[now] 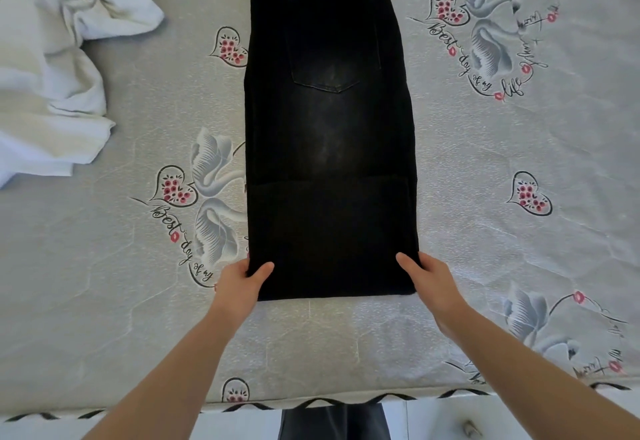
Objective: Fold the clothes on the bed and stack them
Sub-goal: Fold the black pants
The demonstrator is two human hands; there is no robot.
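Observation:
A pair of black jeans [329,135] lies lengthwise down the middle of the bed, folded leg on leg, back pocket facing up, with the leg ends doubled over at the near end. My left hand [240,284] grips the near left corner of that folded end, thumb on top and fingers underneath. On the near right corner my right hand [431,285] holds the same way, thumb lying on the fabric. A crumpled white garment [52,69] lies unfolded at the far left of the bed.
The bed is covered by a grey sheet [519,162] printed with swans, hearts and script. Its near edge [311,403] runs across the bottom of the view, with white floor and my dark trousers below it.

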